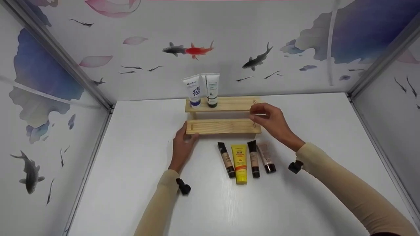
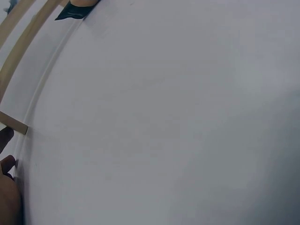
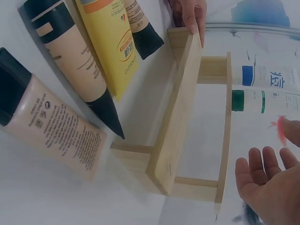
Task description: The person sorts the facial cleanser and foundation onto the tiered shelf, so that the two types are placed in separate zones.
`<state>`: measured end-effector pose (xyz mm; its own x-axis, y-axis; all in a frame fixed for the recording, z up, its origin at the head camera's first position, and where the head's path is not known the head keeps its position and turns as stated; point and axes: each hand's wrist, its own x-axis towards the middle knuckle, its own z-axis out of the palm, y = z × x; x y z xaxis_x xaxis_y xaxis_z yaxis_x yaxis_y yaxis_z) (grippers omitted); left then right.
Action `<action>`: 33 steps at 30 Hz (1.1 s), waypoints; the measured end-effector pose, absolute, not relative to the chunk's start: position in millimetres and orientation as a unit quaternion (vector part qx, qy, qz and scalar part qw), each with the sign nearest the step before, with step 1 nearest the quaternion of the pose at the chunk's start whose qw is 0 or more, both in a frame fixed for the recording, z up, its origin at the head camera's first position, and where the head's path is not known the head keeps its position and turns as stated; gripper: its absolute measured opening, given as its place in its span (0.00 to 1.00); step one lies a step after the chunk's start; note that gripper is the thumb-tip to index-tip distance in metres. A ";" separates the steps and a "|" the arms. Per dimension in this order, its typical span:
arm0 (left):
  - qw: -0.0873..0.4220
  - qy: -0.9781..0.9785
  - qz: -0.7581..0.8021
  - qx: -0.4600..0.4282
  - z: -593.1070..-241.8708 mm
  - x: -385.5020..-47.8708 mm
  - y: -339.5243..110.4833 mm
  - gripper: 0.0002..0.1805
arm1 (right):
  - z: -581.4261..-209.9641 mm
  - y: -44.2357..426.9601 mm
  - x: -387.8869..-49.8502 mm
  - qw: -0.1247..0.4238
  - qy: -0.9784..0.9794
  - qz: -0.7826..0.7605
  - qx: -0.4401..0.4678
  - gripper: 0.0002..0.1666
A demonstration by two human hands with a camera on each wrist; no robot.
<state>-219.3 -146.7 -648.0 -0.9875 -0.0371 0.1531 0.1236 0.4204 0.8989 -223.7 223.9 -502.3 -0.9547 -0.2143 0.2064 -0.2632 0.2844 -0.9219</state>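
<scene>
Wooden rack (image 1: pixel 223 127) stands at twelve o'clock, its eight-o'clock corner clamped in the left hand (image 1: pixel 182 148), while the right hand (image 1: pixel 275 122), thumb and fingers apart, holds nothing near three, so a careless tug could topple the upright white tubes (image 1: pixel 212 87) at eleven.

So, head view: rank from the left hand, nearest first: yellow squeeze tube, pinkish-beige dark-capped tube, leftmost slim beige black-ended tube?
From the left hand:
1. Leftmost slim beige black-ended tube, to the hand's right.
2. Yellow squeeze tube, next along to the right.
3. Pinkish-beige dark-capped tube, right end of the row.
</scene>
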 end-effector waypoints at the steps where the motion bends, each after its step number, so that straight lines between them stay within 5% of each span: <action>1: 0.075 -0.839 -0.538 -0.026 -648.2 -219.3 -147.0 0.48 | -503.5 226.2 -222.4 0.021 -0.804 0.576 0.144 0.22; 33: 0.067 -0.835 -0.546 -0.023 -647.2 -218.5 -146.2 0.49 | -571.5 263.4 -174.9 -0.044 -0.834 0.547 0.045 0.25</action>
<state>-218.5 -146.2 -647.2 -0.9901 -0.0351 0.1359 0.1105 0.4019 0.9090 -174.9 263.4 -571.5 -0.9921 -0.1235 -0.0240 -0.0271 0.3966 -0.9176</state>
